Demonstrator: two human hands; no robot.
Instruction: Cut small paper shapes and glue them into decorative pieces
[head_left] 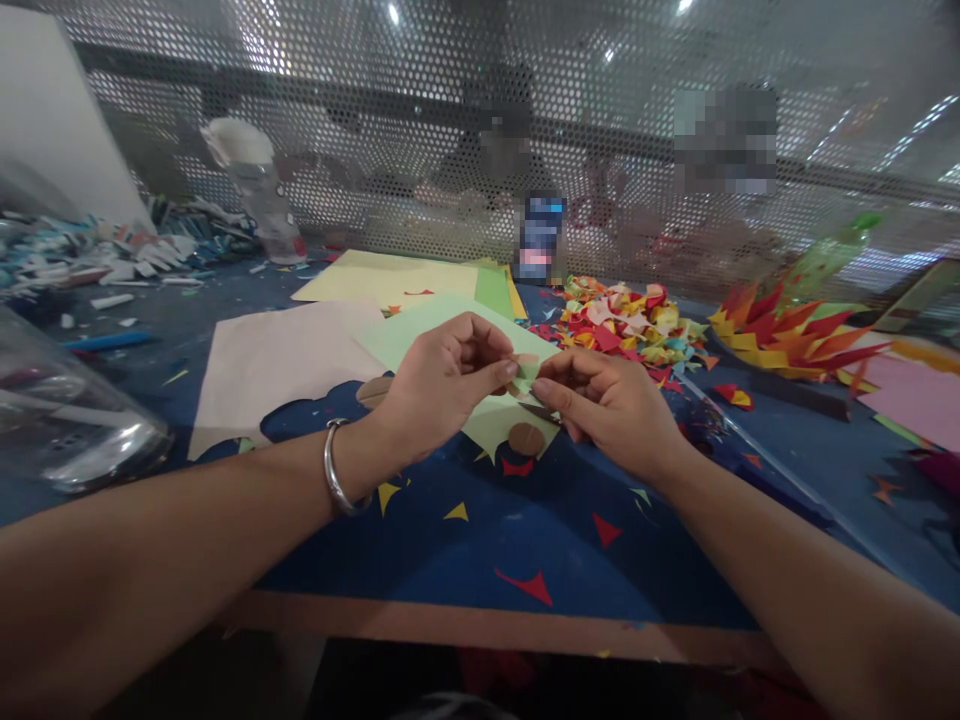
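My left hand (457, 375), with a silver bangle at its wrist, is closed in a pinch on a small light-green piece of paper (526, 372). Close to that piece, the fingers of my right hand (611, 400) are pinched together. A thin, dark, blade-like tool (538, 411) sticks out beneath them; its kind is hard to make out. Below the hands, a brown disc (526, 440) rests on a pale green sheet (487, 425). Another brown disc (373, 393) shows partly beside my left hand.
A pale cut-out sheet (259, 360) and a yellow sheet (397, 280) lie beyond. Coloured paper bits (622, 320) are heaped right of a phone (540, 238). Red-yellow folded paper (787, 335), a clear container (71, 410) and a bottle (262, 200) flank the work. A perforated screen (420, 110) stands behind.
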